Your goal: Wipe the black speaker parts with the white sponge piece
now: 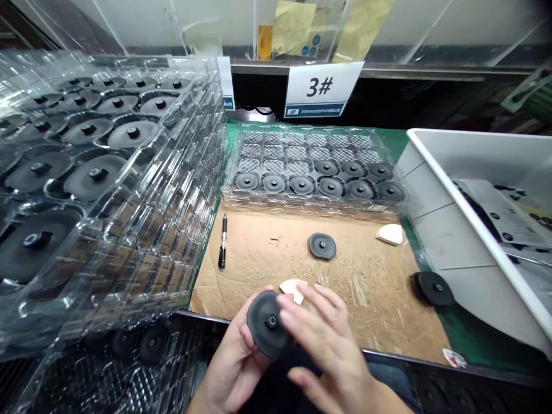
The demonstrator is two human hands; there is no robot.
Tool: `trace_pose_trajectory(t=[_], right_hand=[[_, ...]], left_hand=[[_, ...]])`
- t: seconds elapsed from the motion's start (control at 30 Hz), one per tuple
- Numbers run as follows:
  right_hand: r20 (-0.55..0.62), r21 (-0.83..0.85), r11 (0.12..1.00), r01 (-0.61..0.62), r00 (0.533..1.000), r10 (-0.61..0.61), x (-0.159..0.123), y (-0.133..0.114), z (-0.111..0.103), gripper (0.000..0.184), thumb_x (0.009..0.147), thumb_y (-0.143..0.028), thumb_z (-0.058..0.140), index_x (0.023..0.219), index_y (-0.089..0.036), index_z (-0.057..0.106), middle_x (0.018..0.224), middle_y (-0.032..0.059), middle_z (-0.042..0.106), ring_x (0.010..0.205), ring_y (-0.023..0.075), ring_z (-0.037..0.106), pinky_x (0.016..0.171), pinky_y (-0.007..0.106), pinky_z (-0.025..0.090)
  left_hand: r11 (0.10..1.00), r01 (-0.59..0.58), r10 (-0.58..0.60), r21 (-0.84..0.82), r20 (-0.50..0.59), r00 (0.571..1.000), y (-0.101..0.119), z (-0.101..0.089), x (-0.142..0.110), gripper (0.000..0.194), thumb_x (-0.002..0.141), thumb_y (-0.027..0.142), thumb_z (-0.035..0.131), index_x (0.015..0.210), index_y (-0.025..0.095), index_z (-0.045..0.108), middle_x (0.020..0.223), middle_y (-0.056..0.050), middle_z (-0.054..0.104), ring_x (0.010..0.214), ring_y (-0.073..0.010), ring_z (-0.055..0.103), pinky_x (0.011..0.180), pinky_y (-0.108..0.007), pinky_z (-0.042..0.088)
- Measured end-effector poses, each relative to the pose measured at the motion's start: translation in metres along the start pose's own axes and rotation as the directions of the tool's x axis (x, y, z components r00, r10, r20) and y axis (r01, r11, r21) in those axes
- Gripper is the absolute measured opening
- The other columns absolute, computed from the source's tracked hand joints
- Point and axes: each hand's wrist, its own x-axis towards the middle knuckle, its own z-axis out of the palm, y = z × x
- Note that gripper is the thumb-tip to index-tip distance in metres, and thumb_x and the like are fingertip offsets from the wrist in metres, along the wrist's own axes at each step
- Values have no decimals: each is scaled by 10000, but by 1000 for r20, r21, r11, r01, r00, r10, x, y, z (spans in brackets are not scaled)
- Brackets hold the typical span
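Two hands on one round black rubber diaphragm disc point(266, 328), tilted just above the cardboard sheet point(357, 299), center stud facing up at the camera. Left hand point(230, 368) cups it underneath; right hand point(328, 351) is loosely spread, fingers point(297, 307) on the rim. Beyond sits a clear plastic tray point(314, 167) of more discs.

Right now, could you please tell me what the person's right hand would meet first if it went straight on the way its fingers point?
The black rubber disc held in the left hand. The fingers of the right hand seem to be at its edge, though depth is hard to judge from this view.
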Motion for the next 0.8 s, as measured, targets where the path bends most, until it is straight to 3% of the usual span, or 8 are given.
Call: trace_pose_trajectory(t=[0.07, 0.23, 0.37, 0.5, 0.57, 0.67, 0.73, 0.8], right_hand=[[70, 11, 998, 61, 996, -62, 3, 1, 5, 527, 937, -410, 350, 1423, -249, 225, 1248, 63, 581, 1278, 273, 380, 1059, 529, 192], [-97, 49, 980, -191, 976, 195, -16, 4, 4, 545, 932, -256, 337, 1437, -185, 143, 1277, 120, 540, 1275, 278, 384, 1031, 540, 240], [-26, 91, 996, -18, 999, 20, -22, 3, 3, 530, 918, -307, 385, 1411, -191, 230, 1276, 112, 541, 1275, 285, 376, 1022, 520, 277], [-132, 172, 951, -256, 951, 280, -25, 3, 3, 517, 920, -230, 366, 1411, -170, 217, 1365, 138, 435, 1265, 268, 394, 1024, 495, 301], [-177, 169, 968, -186, 960, 215, -29, 3, 3, 514, 921, -226, 363, 1413, -206, 215, 1346, 117, 467, 1266, 270, 392, 1021, 518, 290], [-98, 149, 989, -24, 994, 39, -35, 5, 4, 482, 922, -268, 384, 1390, -263, 269, 1241, 72, 578, 1241, 266, 427, 1022, 540, 276], [-116, 197, 960, -201, 967, 226, -39, 8, 5, 487, 923, -230, 376, 1394, -251, 252, 1259, 89, 561, 1224, 254, 454, 1009, 522, 318], [-173, 248, 892, -379, 888, 426, -42, 10, 5, 530, 904, -169, 383, 1406, -219, 220, 1324, 125, 490, 1233, 257, 445, 993, 506, 352]], left_hand=[[999, -34, 36, 35, -55, 998, -1, 2, -2, 412, 756, 381, 622, 1150, 260, 607, 1240, -86, 615, 1168, -260, 528, 947, -332, 438], [995, -38, 47, 92, -105, 993, -5, 10, -3, 448, 715, 364, 666, 1145, 252, 607, 1278, -98, 582, 1116, -301, 564, 963, -391, 430], [988, -70, 90, 138, -146, 985, -12, 15, -1, 463, 713, 364, 675, 1153, 242, 598, 1251, -109, 603, 1143, -278, 546, 902, -330, 480], [975, -121, 154, 185, -175, 972, -15, 20, 2, 491, 691, 367, 693, 1157, 252, 587, 1281, -101, 578, 1127, -292, 556, 955, -365, 445], [965, -162, 202, 206, -189, 961, -16, 23, 3, 469, 695, 375, 686, 1138, 247, 597, 1248, -94, 604, 1128, -291, 556, 977, -383, 428], [954, -170, 227, 247, -223, 948, -18, 25, 6, 474, 683, 389, 694, 1125, 244, 602, 1187, -89, 643, 1130, -285, 555, 950, -363, 454], [947, -171, 239, 271, -240, 941, -20, 27, 7, 515, 667, 394, 707, 1143, 240, 586, 1201, -98, 633, 1138, -291, 547, 943, -357, 460], [941, -184, 254, 284, -238, 937, -21, 28, 8, 533, 662, 388, 712, 1155, 238, 576, 1212, -103, 625, 1140, -294, 545, 945, -355, 459]])
